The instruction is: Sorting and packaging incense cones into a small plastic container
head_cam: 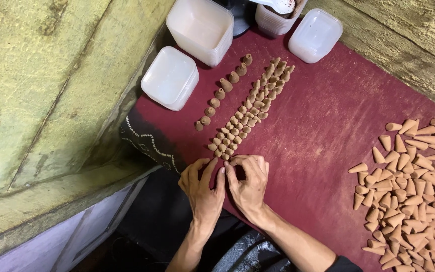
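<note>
Here, both hands meet at the near end of a tight band of small upright tan clay cones (250, 108) standing in rows on the dark red cloth-covered tabletop (323, 131). The left hand (202, 189) lies palm down, fingers stretched toward the last cones and thumb spread; it grips nothing that shows. The right hand (247, 184) is just beside it, touching along the forefingers, with its fingertips curled in and pinched at the band's nearest cones (whether one is actually held between them cannot be told, since the fingers hide it).

To the left of the band, slightly apart, runs a single line of larger rounded clay cones (222, 90), running diagonally the same way. Well apart on the right lies a loose heap of bigger tan cones (411, 191), most tipped on their sides and pointing every way.

At the far edge stand translucent white square plastic tubs: one (169, 76) near the single line, a stack of them (200, 29) behind it, and another lidded one (315, 34) farther right. A rough greenish plaster wall (46, 85) borders the tabletop on the left.
</note>
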